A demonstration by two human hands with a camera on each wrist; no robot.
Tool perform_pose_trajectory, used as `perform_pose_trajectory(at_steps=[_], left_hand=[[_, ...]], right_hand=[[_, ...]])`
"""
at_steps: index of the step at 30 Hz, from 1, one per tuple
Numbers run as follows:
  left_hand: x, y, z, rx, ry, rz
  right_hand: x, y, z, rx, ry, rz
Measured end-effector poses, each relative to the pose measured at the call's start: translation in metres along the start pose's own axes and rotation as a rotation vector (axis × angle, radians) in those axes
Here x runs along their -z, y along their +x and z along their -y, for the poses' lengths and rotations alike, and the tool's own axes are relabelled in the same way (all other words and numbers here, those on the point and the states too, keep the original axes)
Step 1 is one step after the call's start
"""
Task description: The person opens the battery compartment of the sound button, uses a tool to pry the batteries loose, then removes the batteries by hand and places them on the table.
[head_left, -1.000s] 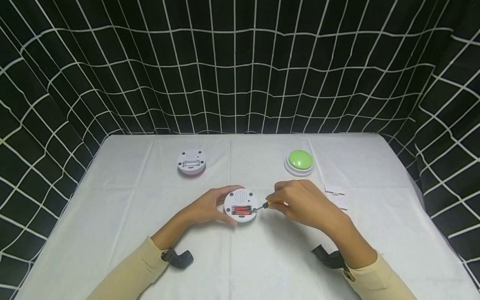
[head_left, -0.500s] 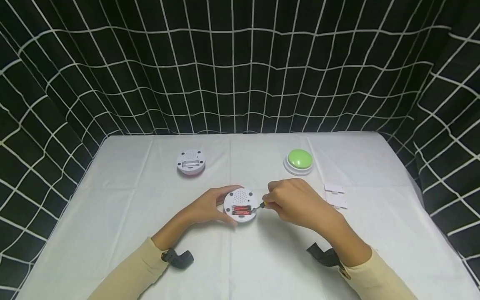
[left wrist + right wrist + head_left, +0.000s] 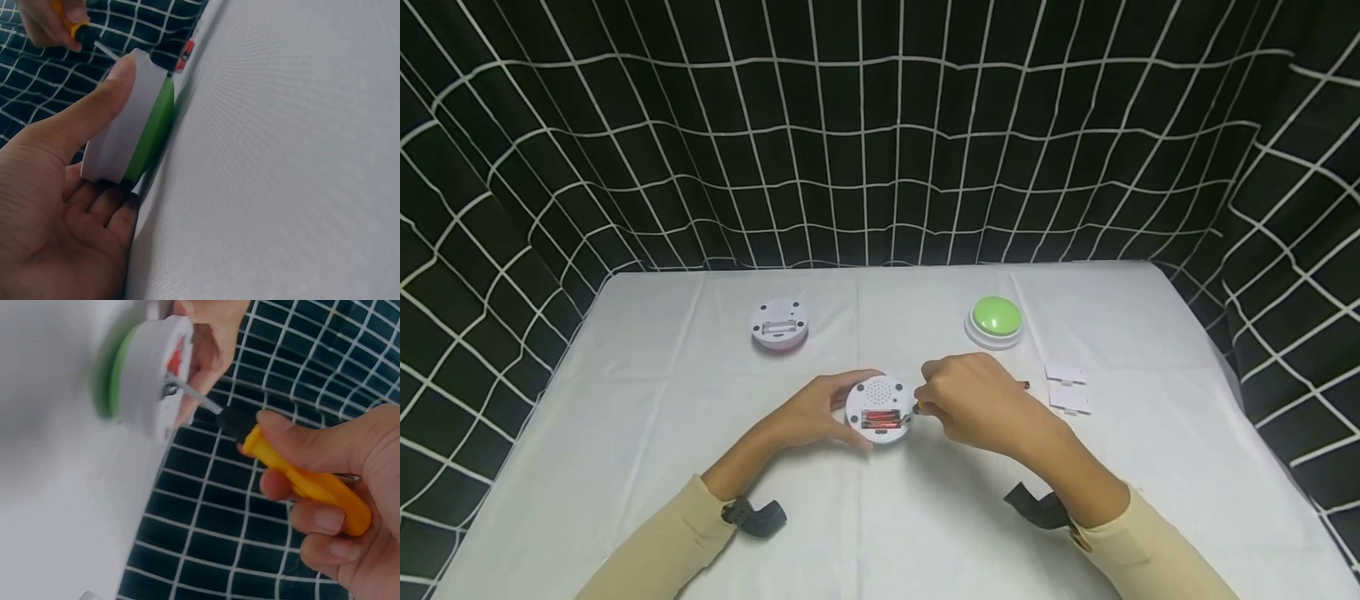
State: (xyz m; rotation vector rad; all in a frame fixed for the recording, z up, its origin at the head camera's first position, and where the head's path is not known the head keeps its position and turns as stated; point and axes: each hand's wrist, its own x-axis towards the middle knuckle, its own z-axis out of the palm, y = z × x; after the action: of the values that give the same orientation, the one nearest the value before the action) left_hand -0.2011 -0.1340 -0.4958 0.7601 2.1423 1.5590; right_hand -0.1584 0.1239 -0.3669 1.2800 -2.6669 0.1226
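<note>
My left hand (image 3: 816, 412) grips the rim of a round white push-button unit (image 3: 878, 393), turned upside down. The left wrist view shows its green dome (image 3: 150, 134) underneath, thumb on the white side. Red batteries (image 3: 880, 420) lie in the uncovered compartment on its upper face. In my right hand (image 3: 981, 404) is a screwdriver with a yellow handle (image 3: 309, 481), held between thumb and curled fingers. The screwdriver's shaft (image 3: 194, 392) slants into the end of the compartment, beside the batteries. From the head view, my right hand hides most of the handle.
Behind my left hand sits another overturned push-button unit (image 3: 779, 325) with its compartment uncovered. A green-topped push button (image 3: 995, 322) stands upright at the back right. Two flat white covers (image 3: 1067, 388) lie right of my right hand. A dark curtain with a white grid surrounds the white-clothed table (image 3: 880, 533).
My right hand has shifted left, closer to the unit, and more of the screwdriver is now hidden behind it. My left hand and the unit stay nearly in place.
</note>
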Motion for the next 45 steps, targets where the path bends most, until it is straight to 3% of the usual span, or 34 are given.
perform_pose_trajectory(at_steps=[9, 21, 45], left_hand=[[0.001, -0.001, -0.001, 0.011, 0.0, -0.006], [0.001, 0.001, 0.001, 0.013, -0.024, -0.01], [0.001, 0.0, -0.001, 0.016, -0.043, -0.01]], right_hand=[[-0.013, -0.015, -0.012, -0.035, 0.142, -0.1], [-0.028, -0.03, -0.019, -0.071, 0.222, -0.178], [-0.038, -0.037, -0.026, -0.046, 0.233, -0.224]])
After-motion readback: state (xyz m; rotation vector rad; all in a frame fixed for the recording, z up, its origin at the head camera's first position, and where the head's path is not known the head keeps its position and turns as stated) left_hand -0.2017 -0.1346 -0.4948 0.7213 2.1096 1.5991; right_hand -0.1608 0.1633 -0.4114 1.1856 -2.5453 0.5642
